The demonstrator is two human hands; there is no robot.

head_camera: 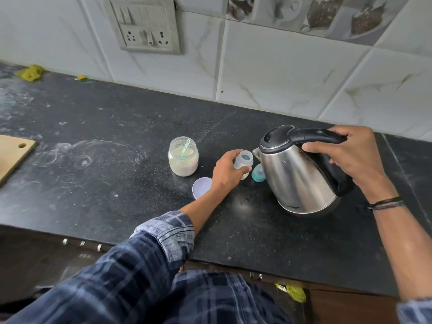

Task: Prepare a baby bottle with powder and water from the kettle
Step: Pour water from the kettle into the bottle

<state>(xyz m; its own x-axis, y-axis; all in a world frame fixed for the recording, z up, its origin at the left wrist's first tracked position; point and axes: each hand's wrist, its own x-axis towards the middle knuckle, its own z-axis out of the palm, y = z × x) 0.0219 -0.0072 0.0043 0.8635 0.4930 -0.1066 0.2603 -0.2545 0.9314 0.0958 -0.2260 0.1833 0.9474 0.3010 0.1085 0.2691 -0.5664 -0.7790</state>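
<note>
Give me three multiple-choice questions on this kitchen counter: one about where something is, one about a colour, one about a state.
1. Where is the green scoop?
A. On the floor
B. In the powder jar
C. In a drawer

2. What colour is the handle of the kettle?
A. Black
B. Red
C. White

3. How is the baby bottle right now?
A. Capped with its teat
B. Lying on its side
C. Open at the top, held by the left hand

Answers:
1 B: the scoop's handle sticks up out of the open jar.
2 A: the right hand grips a plainly black handle.
3 C: the bottle's mouth is bare, and the teal teat lies apart from it, beside the kettle.
</note>
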